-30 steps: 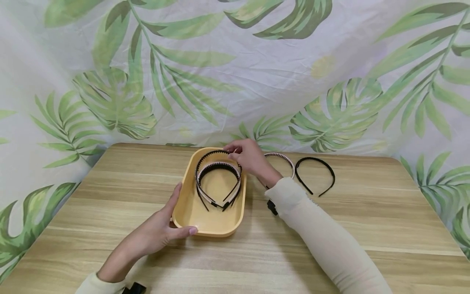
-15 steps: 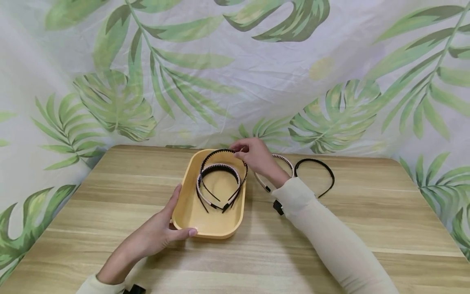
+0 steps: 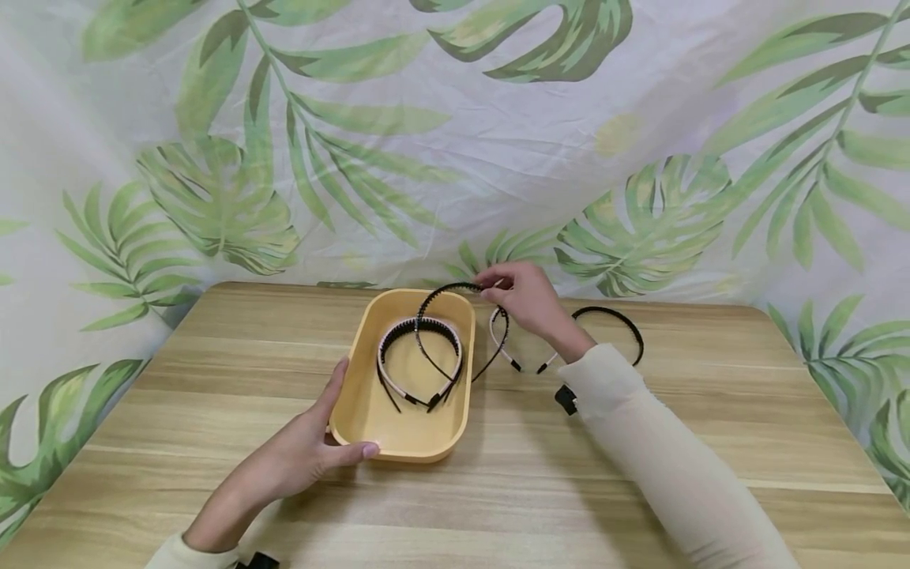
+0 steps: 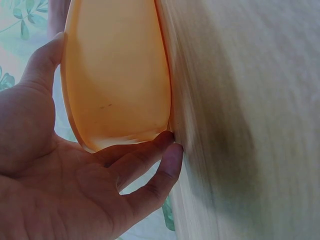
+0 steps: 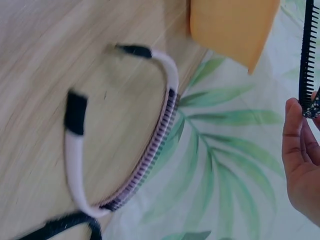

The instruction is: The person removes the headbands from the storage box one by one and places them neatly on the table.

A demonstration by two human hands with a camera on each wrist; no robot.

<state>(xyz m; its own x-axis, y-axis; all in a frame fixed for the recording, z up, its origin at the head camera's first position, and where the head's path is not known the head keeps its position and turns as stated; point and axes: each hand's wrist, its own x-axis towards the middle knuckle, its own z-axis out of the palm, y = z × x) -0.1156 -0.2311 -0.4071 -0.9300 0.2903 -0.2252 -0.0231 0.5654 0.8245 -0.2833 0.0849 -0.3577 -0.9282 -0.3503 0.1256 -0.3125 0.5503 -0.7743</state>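
Observation:
My left hand holds a yellow plastic bin at its near left corner, thumb on the near rim and fingers along the left side. In the left wrist view its fingertips reach under the bin's base. My right hand pinches a thin black toothed headband by its curved top, over the bin's far right rim. The right wrist view shows its comb teeth and a glittery patch by the fingers. Inside the bin lie a pale pink headband and a black one, overlapping.
A pale pink headband lies on the wooden table right of the bin, partly behind my right hand. Beside it lies a black headband. A leaf-print cloth hangs behind the table's far edge.
My right hand has moved right with the black headband, carrying it from above the bin's middle to across its right rim. My left hand stays on the bin.

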